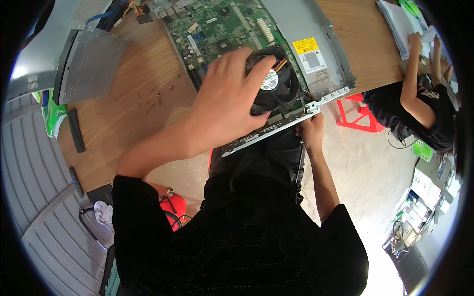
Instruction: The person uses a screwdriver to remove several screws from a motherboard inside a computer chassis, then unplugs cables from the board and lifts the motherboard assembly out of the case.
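My left hand (224, 96) grips a black cooling fan (284, 86) with a round white label, over the near part of a green motherboard (227, 24). The board lies in an open metal computer chassis (306, 24) with a yellow-and-white sticker. My right hand (312, 132) is closed on the chassis's near edge below a perforated metal strip (261, 133); its fingertips are partly hidden there. Several small screws (158, 94) lie on the wooden table (123, 130) left of the chassis.
At the upper left stand a perforated metal panel (94, 64) and cables. A black bar (75, 129) and a remote (76, 180) lie near the table's left edge. At the right, another person (414, 108) handles papers (395, 27) beside a red stool (350, 118).
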`<state>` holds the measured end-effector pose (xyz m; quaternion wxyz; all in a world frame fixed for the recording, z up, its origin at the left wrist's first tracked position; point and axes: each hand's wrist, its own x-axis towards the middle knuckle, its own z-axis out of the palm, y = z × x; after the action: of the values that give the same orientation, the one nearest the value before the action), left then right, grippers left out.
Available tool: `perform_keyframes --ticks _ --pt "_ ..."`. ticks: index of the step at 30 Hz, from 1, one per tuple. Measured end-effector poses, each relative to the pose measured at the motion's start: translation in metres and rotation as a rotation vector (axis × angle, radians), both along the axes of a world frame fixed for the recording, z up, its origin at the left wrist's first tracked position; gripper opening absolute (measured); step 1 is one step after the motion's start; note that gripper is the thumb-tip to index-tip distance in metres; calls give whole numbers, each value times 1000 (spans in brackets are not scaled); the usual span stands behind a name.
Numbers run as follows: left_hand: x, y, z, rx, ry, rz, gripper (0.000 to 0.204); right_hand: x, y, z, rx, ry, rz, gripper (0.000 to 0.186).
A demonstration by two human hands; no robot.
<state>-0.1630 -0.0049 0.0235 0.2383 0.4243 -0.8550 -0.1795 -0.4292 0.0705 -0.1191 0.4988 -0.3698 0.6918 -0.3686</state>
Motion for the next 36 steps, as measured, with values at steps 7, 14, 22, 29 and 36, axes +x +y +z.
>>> perform_keyframes --ticks 7,14,22,29,36 --pt "3 -3 0 3 -23 -13 88 5 -1 11 16 17 -5 19" --pt "15 -9 14 173 -54 -70 97 5 0 9 -36 48 1 20" --pt "45 -28 10 124 -83 -177 84 6 1 7 2 40 -22 17" --pt "46 -36 5 74 -76 -196 81 -17 12 -21 -95 198 43 14" --pt "47 -39 1 70 -117 -186 86 -45 34 -65 11 271 -27 30"
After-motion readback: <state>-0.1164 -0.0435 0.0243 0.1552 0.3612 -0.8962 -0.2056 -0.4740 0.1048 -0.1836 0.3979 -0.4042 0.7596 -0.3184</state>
